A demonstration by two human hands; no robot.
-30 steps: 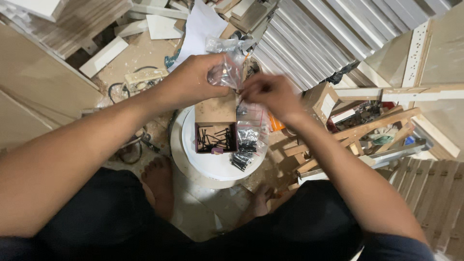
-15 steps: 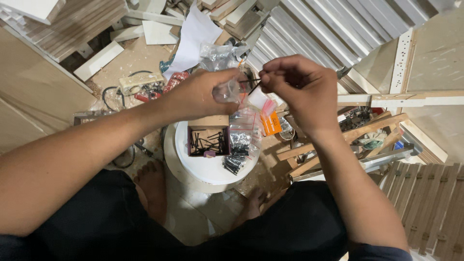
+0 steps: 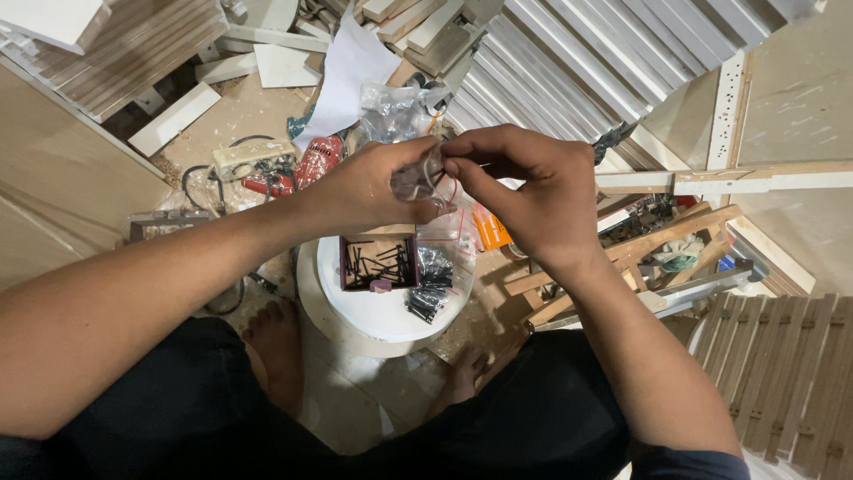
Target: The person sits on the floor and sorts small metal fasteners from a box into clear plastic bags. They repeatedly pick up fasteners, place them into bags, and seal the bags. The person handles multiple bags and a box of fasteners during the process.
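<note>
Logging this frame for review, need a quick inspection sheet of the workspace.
Surface: round white stool top, standing on a dusty floor.
Job's things: small clear plastic bag; open box of dark screws; bagged dark fittings.
Clutter: red power tool, white paper sheet, wood offcuts.
Grippers: left hand and right hand, fingers pinching the bag.
Cables: black cord on floor.
Surroundings: stacked boards, slatted panels; bare feet.

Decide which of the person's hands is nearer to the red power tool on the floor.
Left. The left hand is just right of the red power tool, almost over it; the right hand is farther right, beyond the small clear bag both hands pinch.
</note>
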